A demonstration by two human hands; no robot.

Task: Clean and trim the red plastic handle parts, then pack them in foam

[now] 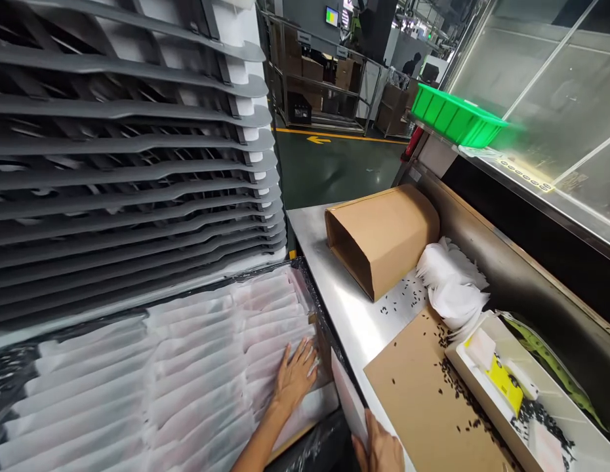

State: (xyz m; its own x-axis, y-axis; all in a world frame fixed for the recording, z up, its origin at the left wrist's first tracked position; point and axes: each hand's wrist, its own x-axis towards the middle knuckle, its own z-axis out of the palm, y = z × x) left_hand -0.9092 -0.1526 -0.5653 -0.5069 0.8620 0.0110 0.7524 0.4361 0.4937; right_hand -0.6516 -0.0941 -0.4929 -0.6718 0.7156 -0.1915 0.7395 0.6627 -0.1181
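Note:
My left hand (296, 375) lies with fingers spread on rows of thin white-wrapped packets (197, 354), tightly lined up on edge. They fill a wide box lined with black plastic (312, 288). Between the fingers and thumb of my right hand (381, 446) is another flat white-wrapped packet (348, 392), tilted on edge beside the box's right side. What the wrapping covers cannot be made out.
A tall stack of dark grey parts (132, 177) rises behind the box. On the metal table (315, 229) stand a brown carton (384, 229), white sheets (452, 282), a cardboard sheet (408, 373) with small black pieces, and a white tray (462, 360). A green bin (455, 118) sits higher up.

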